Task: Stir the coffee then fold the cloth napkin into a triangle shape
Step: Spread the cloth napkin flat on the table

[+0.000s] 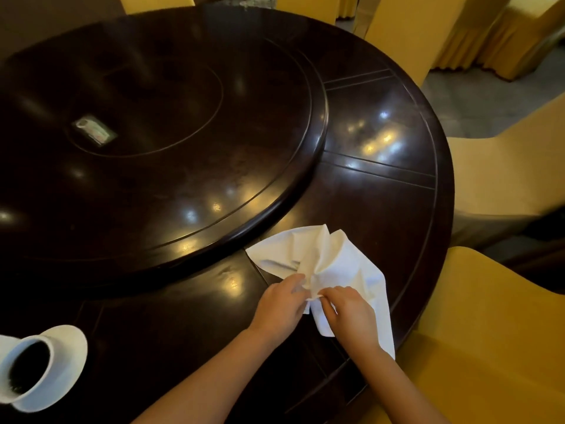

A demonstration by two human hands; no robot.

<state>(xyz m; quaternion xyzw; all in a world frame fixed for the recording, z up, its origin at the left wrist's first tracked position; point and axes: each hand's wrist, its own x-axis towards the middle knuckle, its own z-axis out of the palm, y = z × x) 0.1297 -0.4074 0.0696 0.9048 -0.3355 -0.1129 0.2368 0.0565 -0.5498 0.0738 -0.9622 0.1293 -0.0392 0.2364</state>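
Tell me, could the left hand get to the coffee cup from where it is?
Probably yes: bare table lies between the left hand and the cup, but it must first release the napkin.

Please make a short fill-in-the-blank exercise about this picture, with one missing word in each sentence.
1. Both hands, left hand and right hand, pinch the white ____.
2. The napkin is crumpled, not yet a ____.
3. The cup stands on a white ____.
4. The cup holds dark ____.

Missing words: napkin; triangle; saucer; coffee
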